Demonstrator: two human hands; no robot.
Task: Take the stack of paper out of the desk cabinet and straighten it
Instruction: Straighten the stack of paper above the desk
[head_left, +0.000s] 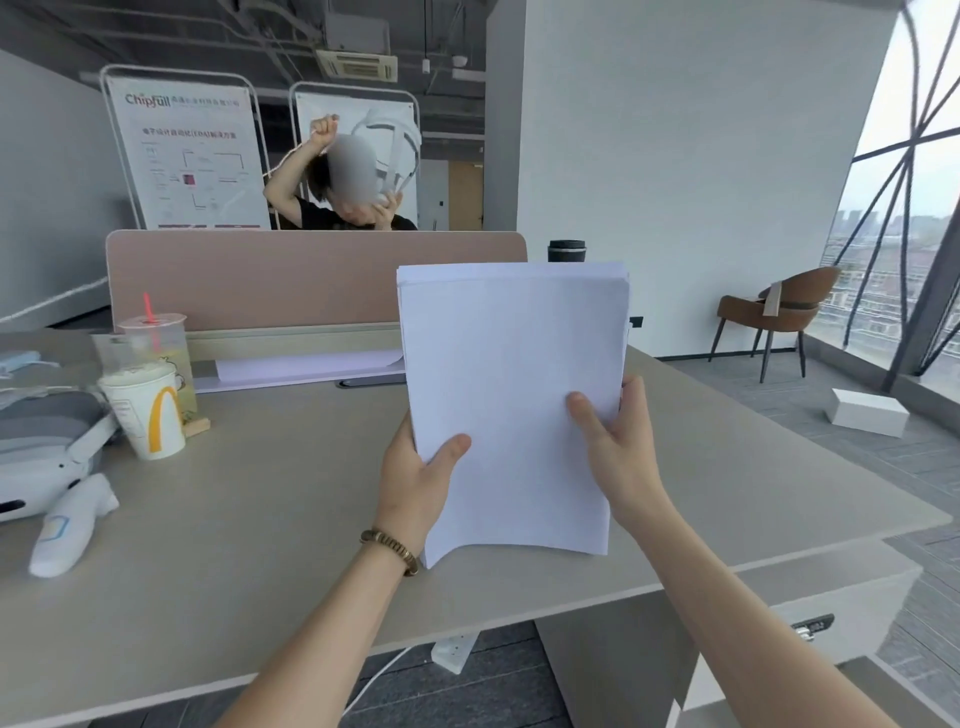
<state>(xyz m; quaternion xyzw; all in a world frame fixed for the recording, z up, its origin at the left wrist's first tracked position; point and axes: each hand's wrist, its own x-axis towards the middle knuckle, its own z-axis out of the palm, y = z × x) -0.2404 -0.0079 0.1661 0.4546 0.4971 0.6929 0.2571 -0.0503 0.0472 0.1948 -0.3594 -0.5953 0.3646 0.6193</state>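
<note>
Open-plan office w/ slanted window wall at 3 o'clock, white pillar at 12. Wide beige laminate desk top (249, 545) across lower frame, pinkish-beige fabric divider screen (291, 280) along far edge at 11 o'clock. Beige desk cabinet (810, 592) under desk's right end at 4 o'clock, keyed lock on front; cannot tell if open.

Thick stack of white paper sheets (514, 395) out of cabinet, held upright above desk at centre, top edges uneven, bottom edge bowed. Left hand (415, 478) clamped on stack's lower left edge, thumb on front face, fingers behind; brown beaded bracelet (390, 551) at wrist. Right hand (618, 441) clamped on right edge higher up, thumb across front, fingers wrapped behind.

Brown leather tub chair (779, 317) at 2 o'clock by window. White-and-grey VR headset (47, 457) at 9 o'clock on desk, white handheld controller (67, 525) just beside it at 8. White paper cup w/ yellow arches logo (148, 415) at 9–10 o'clock, clear plastic cup w/ pink straw (156, 348) right behind it. Small white box (867, 410) on floor at 3 o'clock. Black tumbler lid (566, 250) peeking above stack at 12.
</note>
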